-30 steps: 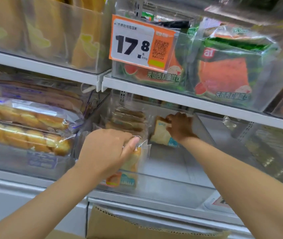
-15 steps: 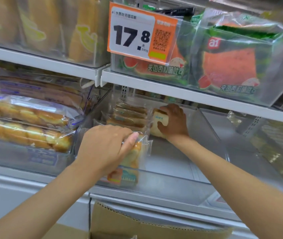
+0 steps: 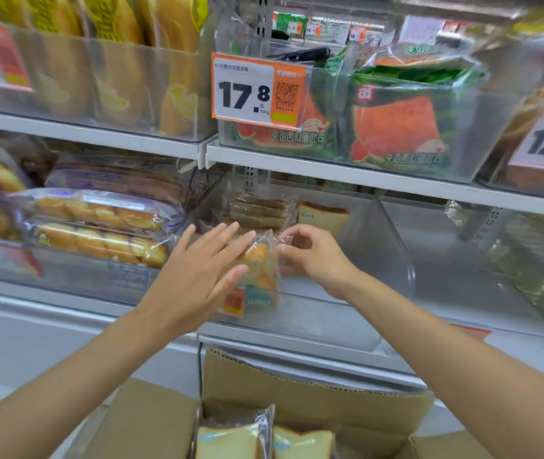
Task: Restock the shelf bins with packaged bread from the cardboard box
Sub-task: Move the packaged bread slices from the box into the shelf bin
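While the bread pack (image 3: 259,270) stands at the clear bin's (image 3: 330,314) front, left hand (image 3: 194,276) rests spread and flat against it, gripping nothing; right hand (image 3: 313,256) pinches its wrapper edge with curled fingers. Step looks like straightening the pack. Next: let go and reach into the cardboard box (image 3: 297,389) below.

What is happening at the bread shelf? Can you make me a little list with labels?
left hand: open, straight fingers against the bread packet
right hand: pinches the packet's clear wrapper edge
bread packet: upright at the front of the clear bin
back of bin: a toast packet beside a stack of flat packets
cardboard box: open, below the shelf, more toast inside
price tag: 17.8, on the bin above
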The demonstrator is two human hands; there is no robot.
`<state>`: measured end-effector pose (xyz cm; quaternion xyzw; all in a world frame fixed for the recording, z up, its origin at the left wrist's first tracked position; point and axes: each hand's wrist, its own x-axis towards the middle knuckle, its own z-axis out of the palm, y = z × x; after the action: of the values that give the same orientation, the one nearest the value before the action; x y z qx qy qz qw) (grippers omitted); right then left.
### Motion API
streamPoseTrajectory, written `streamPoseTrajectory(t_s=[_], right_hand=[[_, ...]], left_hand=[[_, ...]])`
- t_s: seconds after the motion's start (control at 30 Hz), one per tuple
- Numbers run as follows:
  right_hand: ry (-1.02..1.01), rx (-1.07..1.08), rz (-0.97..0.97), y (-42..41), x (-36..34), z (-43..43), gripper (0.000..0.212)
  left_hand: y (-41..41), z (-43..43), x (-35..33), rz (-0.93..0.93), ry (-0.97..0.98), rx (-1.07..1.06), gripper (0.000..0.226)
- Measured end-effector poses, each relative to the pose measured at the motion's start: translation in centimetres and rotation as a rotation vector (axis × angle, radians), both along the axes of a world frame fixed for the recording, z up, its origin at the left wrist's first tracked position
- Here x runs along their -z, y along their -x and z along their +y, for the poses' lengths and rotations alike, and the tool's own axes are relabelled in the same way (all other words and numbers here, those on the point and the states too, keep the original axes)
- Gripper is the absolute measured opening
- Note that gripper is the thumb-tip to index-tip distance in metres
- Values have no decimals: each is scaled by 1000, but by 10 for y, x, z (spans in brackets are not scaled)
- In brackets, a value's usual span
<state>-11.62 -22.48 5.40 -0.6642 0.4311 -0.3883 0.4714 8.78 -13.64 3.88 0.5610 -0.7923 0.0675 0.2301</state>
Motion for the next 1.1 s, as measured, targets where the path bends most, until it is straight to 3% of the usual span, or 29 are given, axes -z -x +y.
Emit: streamPoseTrajectory(t_s=[0.17,0.27,0.37,0.47,0.5,0.57,0.63,0.7,0.77,0.83,0.97,1.1], right_hand=[[-201,-52,-15,9,3,-2,11],[-180,0,-108,14,6,-4,13],[-164,16,-164,12,10,0,13],[-235,-35,-57,11,-1,-2,7],[-287,-61,-17,13,-8,-4,17],[-397,-103,44,14,-21,-8,65],[-435,-147,116,-1,-25,-3,89],[-394,-154,224,-20,-20,5,81],[-348,-151,289,-30,-13,5,77],[-371,-171,259,-30,-12,1,79],[-261,-149,314,-36,-8,3,72],[-297,-134,318,-28,-12,1,85]], left_hand=[[5,-13,-7,-201,-172,41,79],[12,-11,-4,-326,-175,50,84],[18,-3,8,-320,-158,31,83],[17,-5,12,-232,-206,28,79],[16,-7,10,-150,-209,37,76],[11,-10,8,-45,-146,26,67],[7,-11,15,-99,-51,-38,67],[6,-11,22,-96,-35,-83,75],[6,-12,22,73,-84,-91,86],[2,-17,18,215,-106,-98,82],[2,-23,27,-21,-75,-180,78],[2,-28,14,-39,-219,-201,76]])
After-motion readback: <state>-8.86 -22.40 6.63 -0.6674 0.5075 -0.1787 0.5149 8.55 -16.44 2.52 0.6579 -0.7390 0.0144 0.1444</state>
